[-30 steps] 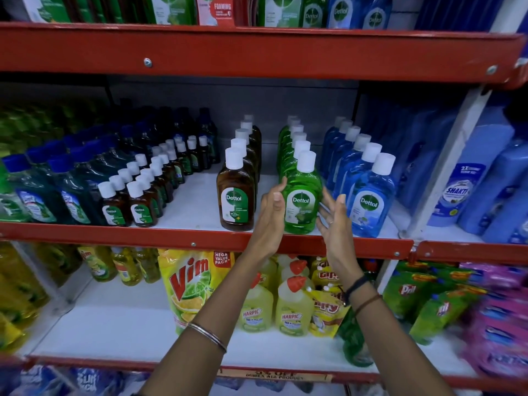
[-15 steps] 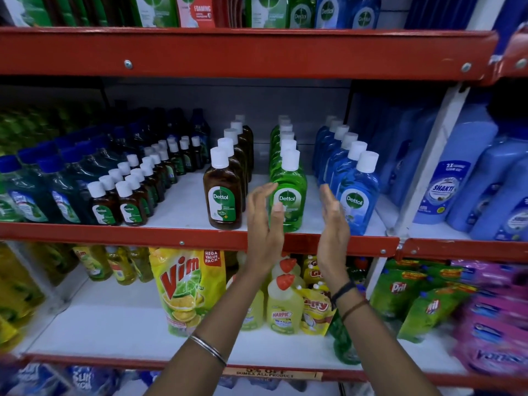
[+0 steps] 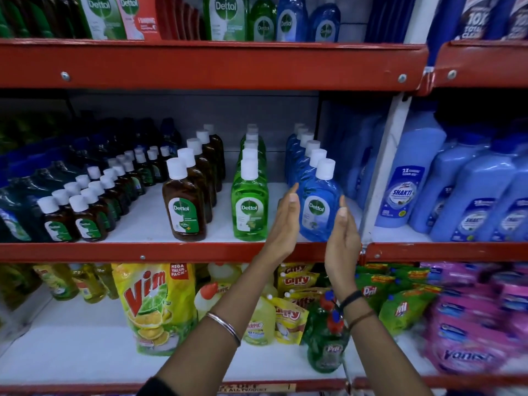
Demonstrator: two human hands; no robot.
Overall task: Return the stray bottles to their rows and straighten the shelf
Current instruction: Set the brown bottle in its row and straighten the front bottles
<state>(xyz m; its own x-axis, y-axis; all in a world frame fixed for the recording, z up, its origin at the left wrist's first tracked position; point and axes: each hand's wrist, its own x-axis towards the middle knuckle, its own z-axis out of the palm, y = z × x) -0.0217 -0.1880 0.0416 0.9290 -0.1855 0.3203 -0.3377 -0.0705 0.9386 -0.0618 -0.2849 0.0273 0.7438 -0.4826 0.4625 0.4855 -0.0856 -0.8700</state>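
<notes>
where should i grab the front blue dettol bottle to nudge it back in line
Take the front blue Dettol bottle by its two narrow side edges at label height, coming straight in from the shelf front. It stands upright, flat face forward, with open gaps either side; the left hand and right hand already flank it, palms inward.

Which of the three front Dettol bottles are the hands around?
The blue one, at the right end. Left hand and right hand flank it; the brown and green stand untouched.

A shop aisle: red metal shelves (image 3: 200, 251) stocked with rows of branded cleaning bottles (image 3: 250, 201).
</notes>
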